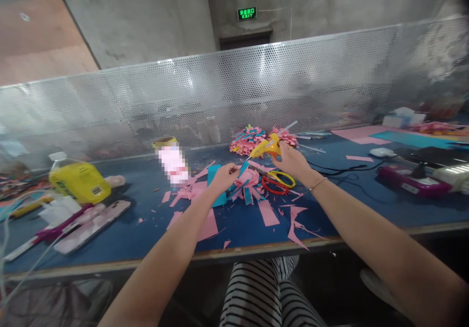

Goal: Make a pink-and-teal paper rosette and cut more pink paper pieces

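Note:
My right hand [291,160] grips a yellow glue gun [266,146], its nozzle pointing down and left toward my left hand [223,178]. The thumb and fingers of that left hand pinch a narrow blue paper strip [242,169] close to the nozzle tip. Just below the strip lies a fringed pink and blue paper piece [247,180]. Scissors [287,186] with red and yellow handles rest to its right. A blue paper sheet [219,200] is partly hidden under my left wrist. Behind the nozzle sits a ruffled pink and blue paper flower [245,140].
Pink scraps [269,213] litter the blue table. On the left stand a bottle of yellow liquid [78,178] and a phone [93,225] lying flat. A perforated metal screen [205,92] closes off the back. Rightward are pink sheets [355,132], a black cable and a purple device [414,181].

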A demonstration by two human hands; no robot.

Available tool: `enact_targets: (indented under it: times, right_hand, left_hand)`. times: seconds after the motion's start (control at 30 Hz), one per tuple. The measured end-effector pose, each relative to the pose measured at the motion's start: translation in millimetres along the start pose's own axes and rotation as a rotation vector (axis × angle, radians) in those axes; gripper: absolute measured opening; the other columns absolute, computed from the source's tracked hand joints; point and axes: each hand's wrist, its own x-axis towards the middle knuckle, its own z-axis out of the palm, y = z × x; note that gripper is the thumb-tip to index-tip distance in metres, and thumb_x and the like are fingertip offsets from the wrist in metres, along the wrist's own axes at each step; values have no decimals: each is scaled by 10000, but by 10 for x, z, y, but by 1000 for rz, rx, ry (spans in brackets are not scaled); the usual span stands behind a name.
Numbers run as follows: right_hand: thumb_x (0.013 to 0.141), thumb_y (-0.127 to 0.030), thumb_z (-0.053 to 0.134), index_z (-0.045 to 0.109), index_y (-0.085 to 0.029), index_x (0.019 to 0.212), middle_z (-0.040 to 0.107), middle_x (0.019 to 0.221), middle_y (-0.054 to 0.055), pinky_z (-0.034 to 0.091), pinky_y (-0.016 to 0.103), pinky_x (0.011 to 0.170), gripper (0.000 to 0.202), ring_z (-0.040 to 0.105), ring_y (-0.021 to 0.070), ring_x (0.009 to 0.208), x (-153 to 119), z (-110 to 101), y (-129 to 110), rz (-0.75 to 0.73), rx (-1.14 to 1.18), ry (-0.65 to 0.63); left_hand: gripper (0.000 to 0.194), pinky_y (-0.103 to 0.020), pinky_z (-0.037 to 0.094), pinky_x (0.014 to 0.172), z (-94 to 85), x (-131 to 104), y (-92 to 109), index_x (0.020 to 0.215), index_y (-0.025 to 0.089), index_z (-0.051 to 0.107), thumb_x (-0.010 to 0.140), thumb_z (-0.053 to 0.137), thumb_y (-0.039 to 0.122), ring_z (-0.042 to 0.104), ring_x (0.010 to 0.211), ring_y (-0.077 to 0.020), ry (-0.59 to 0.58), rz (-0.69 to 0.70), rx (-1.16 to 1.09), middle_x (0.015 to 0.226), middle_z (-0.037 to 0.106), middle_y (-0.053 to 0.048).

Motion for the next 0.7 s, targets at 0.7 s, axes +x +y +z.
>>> enact_targets:
  times: [0.7]
  right_hand:
    - [827, -285, 416, 410, -117, 996, 551, 940, 133, 372, 281, 605, 238, 549, 235, 792, -1, -3, 7, -39, -10, -32]
  left_hand:
    - [97, -223, 345, 524, -9, 6, 12, 631, 173, 480, 711, 450, 218, 441, 525, -106, 5, -26, -21, 538, 475, 27]
